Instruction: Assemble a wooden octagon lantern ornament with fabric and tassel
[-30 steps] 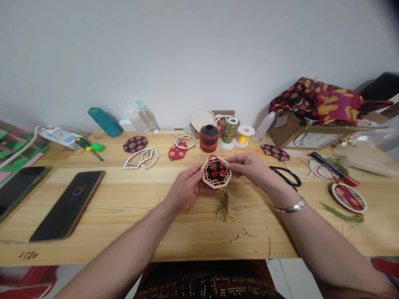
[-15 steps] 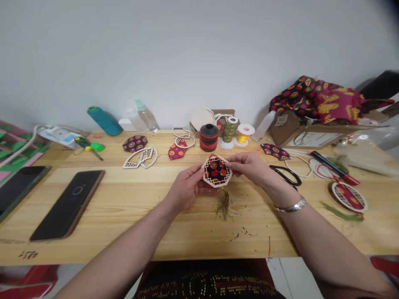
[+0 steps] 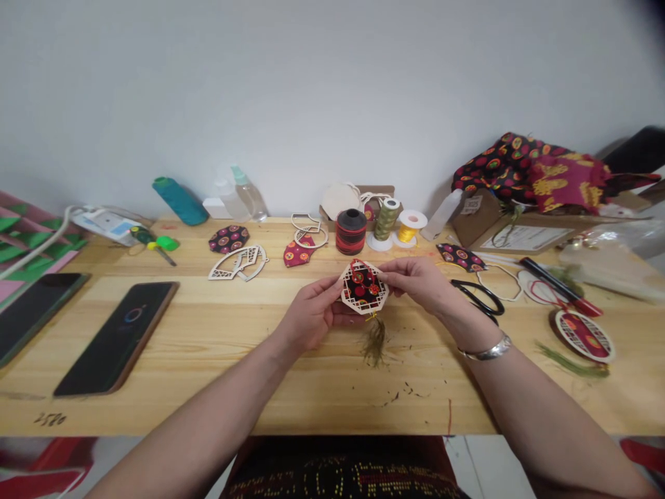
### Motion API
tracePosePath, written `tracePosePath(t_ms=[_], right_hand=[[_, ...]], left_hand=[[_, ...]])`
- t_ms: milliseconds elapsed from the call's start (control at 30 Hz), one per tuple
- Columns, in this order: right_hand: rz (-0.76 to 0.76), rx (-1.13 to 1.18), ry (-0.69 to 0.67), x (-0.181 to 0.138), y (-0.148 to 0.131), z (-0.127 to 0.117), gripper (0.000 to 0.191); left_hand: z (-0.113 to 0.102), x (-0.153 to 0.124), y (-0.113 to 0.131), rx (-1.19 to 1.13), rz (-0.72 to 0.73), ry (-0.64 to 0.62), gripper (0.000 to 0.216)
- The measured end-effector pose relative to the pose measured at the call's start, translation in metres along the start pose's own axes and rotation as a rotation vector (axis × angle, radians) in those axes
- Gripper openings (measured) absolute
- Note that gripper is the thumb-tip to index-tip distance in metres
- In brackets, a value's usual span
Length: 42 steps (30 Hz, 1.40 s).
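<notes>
Between my two hands is an octagonal pendant (image 3: 364,287) with a pale wooden lattice frame over dark patterned fabric and a red cord on top. An olive-green tassel (image 3: 375,341) hangs from its lower edge by a yellow tie. My left hand (image 3: 313,309) grips the pendant's left edge, thumb in front and fingers behind and below. My right hand (image 3: 414,280) pinches its upper right edge between thumb and fingers. Just behind the pendant stands a spool of red and black thread (image 3: 350,232). Black-handled scissors (image 3: 479,296) lie beside my right wrist, partly hidden by it.
An oval pendant (image 3: 582,335) with a green tassel lies at the right. A cardboard box (image 3: 519,225) with fabric stands behind it. Wooden fan frames (image 3: 237,263), an olive thread cone (image 3: 385,220) and a yellow spool (image 3: 409,227) sit toward the wall. A phone (image 3: 117,339) lies left.
The whole view has shifted slightly, so things appear a little farther right. Both hands keep the same hold on the octagonal pendant.
</notes>
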State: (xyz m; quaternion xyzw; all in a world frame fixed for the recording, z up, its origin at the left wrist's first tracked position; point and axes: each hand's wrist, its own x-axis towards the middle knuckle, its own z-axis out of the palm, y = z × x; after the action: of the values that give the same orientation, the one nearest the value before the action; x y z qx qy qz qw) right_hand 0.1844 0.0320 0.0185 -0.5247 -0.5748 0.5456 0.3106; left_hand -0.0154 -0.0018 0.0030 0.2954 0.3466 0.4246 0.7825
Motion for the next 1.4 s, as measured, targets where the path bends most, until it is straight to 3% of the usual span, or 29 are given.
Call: tracePosePath(t_ms=[200,333,433,500,667,967,1400], right_hand=[[-0.041,-0.035,-0.033,0.001,0.003,-0.001,0.027],[-0.065,-0.139,0.035,0.001,0.003,0.001,0.038],[-0.211,-0.303,0.21,-0.003,0.002,0.006,0.044],[-0.369,-0.47,0.299,-0.009,0.0,0.011,0.062],[-0.555,-0.772,0.263,-0.024,-0.007,0.028,0.084],[-0.542,-0.919,0.256,-0.027,-0.008,0.037,0.082],[-0.518,-0.783,0.238,-0.023,-0.002,0.034,0.082]], left_hand=[[-0.002,0.001,-0.002,0.019,0.017,0.011,0.023],[-0.001,0.003,-0.001,0.016,0.006,0.026,0.022],[-0.001,0.002,-0.001,0.001,0.007,0.05,0.023],[-0.001,0.002,-0.002,-0.008,0.014,0.061,0.023],[-0.001,0.002,-0.002,-0.037,0.041,0.062,0.02],[-0.002,0.004,-0.003,-0.036,0.063,0.041,0.025],[-0.001,0.002,-0.002,-0.098,0.055,0.061,0.021]])
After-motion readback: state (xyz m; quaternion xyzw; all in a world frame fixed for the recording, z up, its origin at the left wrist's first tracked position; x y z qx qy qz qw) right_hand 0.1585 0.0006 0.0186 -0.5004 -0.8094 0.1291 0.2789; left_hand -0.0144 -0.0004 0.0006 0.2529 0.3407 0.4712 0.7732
